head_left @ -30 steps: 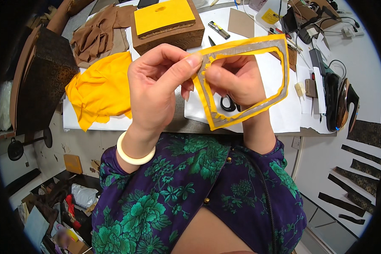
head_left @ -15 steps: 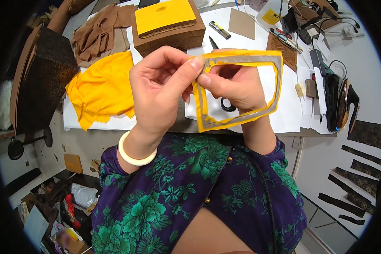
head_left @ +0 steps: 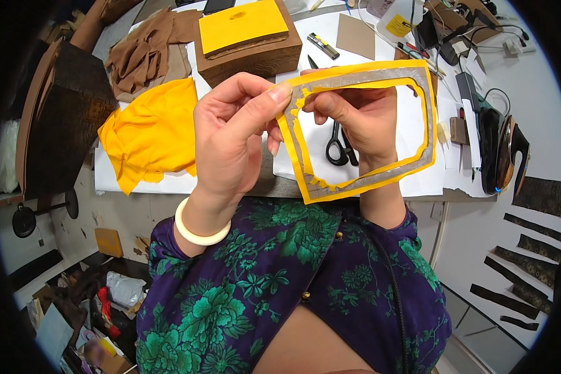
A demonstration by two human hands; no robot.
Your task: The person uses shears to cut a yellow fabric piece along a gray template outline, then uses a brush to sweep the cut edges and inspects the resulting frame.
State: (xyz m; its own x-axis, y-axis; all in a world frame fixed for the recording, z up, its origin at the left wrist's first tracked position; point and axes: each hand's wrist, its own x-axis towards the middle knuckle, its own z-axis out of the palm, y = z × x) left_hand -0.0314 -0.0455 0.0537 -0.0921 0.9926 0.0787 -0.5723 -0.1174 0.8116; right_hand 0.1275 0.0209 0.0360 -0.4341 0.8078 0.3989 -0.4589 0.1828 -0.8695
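A rectangular yellow-edged frame (head_left: 425, 149) with a grey band and a snipped inner edge is held up, slightly tilted. My left hand (head_left: 237, 128) pinches its upper left corner between thumb and fingers. My right hand (head_left: 361, 121) is behind the frame and shows through its opening. That hand's fingers are curled, with the thumb at the inner edge near the upper left; the top strip hides some of them. Black-handled scissors (head_left: 336, 153) lie on white paper (head_left: 386, 50) beyond the frame, seen partly through the opening.
Yellow leather (head_left: 149, 134) lies crumpled on the left, near folded brown leather (head_left: 146, 50). A brown box (head_left: 249, 62) carries a yellow-topped panel (head_left: 243, 25). A cutter (head_left: 323, 45) and a beige card (head_left: 356, 35) lie beyond. An iron (head_left: 511, 149) stands at right.
The frame has shifted right and swung a little, facing me more squarely. My right thumb has drawn back from the left strip, and more of the scissors shows.
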